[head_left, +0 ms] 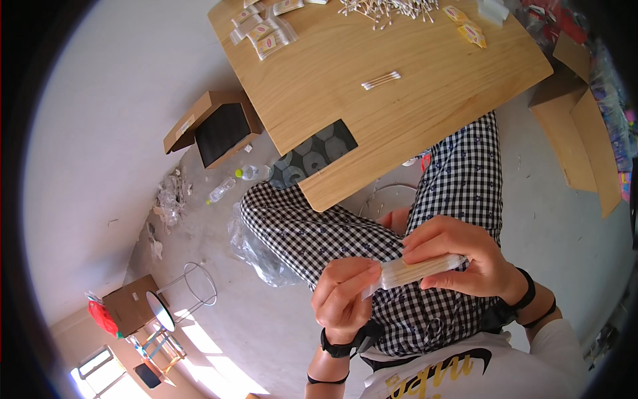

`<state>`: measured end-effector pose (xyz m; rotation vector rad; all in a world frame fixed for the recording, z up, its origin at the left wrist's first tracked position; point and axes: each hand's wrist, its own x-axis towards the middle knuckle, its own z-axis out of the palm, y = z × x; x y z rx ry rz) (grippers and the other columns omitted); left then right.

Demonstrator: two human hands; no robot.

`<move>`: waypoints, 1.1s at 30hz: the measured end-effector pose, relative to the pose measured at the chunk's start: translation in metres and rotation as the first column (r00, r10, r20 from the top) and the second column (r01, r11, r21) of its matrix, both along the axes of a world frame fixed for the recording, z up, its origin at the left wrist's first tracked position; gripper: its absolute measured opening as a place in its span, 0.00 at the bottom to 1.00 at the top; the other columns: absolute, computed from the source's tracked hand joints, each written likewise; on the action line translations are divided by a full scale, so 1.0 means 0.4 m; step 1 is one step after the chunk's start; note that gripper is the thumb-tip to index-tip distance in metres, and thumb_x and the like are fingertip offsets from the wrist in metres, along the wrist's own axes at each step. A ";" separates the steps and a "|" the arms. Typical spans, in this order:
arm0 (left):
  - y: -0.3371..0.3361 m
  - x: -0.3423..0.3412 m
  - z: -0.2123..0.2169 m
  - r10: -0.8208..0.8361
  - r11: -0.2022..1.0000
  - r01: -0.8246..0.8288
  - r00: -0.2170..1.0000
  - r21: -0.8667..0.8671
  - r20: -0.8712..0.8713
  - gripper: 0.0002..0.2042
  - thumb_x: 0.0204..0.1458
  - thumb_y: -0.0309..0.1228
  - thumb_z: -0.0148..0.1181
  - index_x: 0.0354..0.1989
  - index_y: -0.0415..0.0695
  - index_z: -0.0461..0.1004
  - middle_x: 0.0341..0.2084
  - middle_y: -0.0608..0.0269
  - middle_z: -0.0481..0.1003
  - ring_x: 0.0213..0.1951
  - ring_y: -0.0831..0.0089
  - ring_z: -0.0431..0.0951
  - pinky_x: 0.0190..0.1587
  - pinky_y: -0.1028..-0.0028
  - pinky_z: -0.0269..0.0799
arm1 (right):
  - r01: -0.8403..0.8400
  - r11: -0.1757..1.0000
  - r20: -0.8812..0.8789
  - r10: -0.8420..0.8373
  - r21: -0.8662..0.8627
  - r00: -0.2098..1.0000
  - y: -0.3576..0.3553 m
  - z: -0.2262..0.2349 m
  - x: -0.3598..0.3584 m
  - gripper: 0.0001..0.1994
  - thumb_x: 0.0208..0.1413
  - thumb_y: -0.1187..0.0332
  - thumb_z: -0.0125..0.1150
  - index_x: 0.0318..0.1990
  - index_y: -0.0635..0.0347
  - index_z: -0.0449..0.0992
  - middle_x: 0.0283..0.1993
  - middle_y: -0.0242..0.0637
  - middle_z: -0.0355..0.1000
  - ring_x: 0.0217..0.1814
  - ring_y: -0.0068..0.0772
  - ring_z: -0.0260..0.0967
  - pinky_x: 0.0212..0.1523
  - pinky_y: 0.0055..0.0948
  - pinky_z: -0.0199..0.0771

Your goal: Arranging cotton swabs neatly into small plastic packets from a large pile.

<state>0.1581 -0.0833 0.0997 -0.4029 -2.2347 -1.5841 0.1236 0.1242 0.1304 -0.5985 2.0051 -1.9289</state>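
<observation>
Above my lap I hold a small clear bag of cotton swabs (422, 269) between both hands. My left hand (345, 289) pinches the bag's left end, its fingers closed on the plastic. Wrapped round the right end from above and below, my right hand (462, 253) keeps the swabs lying sideways. A few loose cotton swabs (381, 80) lie together on the wooden table (319, 86) ahead. Farther back is a large heap of loose swabs (392, 9).
Filled swab bags (266, 38) lie at the table's far left, and yellow labels (470, 33) at its far right. An open cardboard box (578, 126) stands on the right. Left of the table are a box with a black inside (222, 130) and plastic bottles (252, 173) on the floor.
</observation>
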 end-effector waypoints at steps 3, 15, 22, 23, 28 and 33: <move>0.001 0.002 0.005 -0.013 0.999 0.011 0.999 0.040 0.039 0.09 0.42 0.15 0.62 0.33 0.36 0.77 0.29 0.55 0.76 0.29 0.67 0.77 0.29 0.74 0.73 | 0.050 0.998 -0.051 -0.048 0.026 0.998 -0.003 0.001 0.001 0.17 0.46 0.66 0.71 0.43 0.62 0.77 0.40 0.37 0.76 0.42 0.33 0.72 0.56 0.40 0.66; 0.013 0.013 0.001 0.016 0.986 -0.029 0.997 0.165 0.078 0.07 0.45 0.14 0.61 0.34 0.33 0.75 0.28 0.54 0.76 0.28 0.69 0.75 0.28 0.75 0.70 | 0.185 0.982 -0.250 -0.191 -0.046 0.949 -0.005 -0.023 0.022 0.19 0.47 0.78 0.69 0.44 0.61 0.64 0.38 0.48 0.76 0.38 0.35 0.77 0.38 0.28 0.74; 0.020 0.013 -0.001 -0.035 0.961 -0.011 0.986 0.277 0.161 0.07 0.48 0.20 0.64 0.33 0.33 0.72 0.28 0.54 0.74 0.27 0.70 0.73 0.29 0.75 0.68 | 0.190 0.979 -0.182 -0.173 0.080 0.968 0.005 -0.011 0.024 0.19 0.47 0.76 0.69 0.44 0.60 0.65 0.38 0.45 0.75 0.40 0.33 0.77 0.40 0.27 0.75; 0.023 0.015 -0.004 -0.034 0.946 -0.027 0.983 0.323 0.183 0.07 0.50 0.21 0.64 0.33 0.34 0.71 0.28 0.54 0.73 0.27 0.71 0.72 0.29 0.75 0.68 | 0.192 0.977 -0.162 -0.174 0.098 0.971 0.005 -0.010 0.026 0.20 0.48 0.76 0.69 0.44 0.61 0.65 0.38 0.45 0.75 0.41 0.33 0.77 0.41 0.28 0.75; 0.038 0.017 -0.017 -0.010 0.933 -0.050 0.986 0.356 0.166 0.07 0.53 0.22 0.60 0.34 0.35 0.68 0.29 0.55 0.71 0.27 0.72 0.70 0.30 0.76 0.66 | 0.240 0.971 -0.075 -0.239 0.008 0.968 -0.010 -0.013 0.033 0.20 0.48 0.78 0.67 0.43 0.62 0.60 0.36 0.49 0.73 0.39 0.32 0.76 0.39 0.27 0.76; 0.041 0.019 -0.005 0.018 0.947 -0.083 0.978 0.310 0.206 0.11 0.58 0.32 0.58 0.34 0.38 0.65 0.29 0.58 0.70 0.29 0.76 0.68 0.32 0.79 0.65 | 0.198 0.976 0.020 -0.197 -0.091 0.980 -0.003 -0.005 0.026 0.19 0.51 0.77 0.65 0.42 0.60 0.58 0.39 0.50 0.74 0.45 0.34 0.76 0.48 0.32 0.74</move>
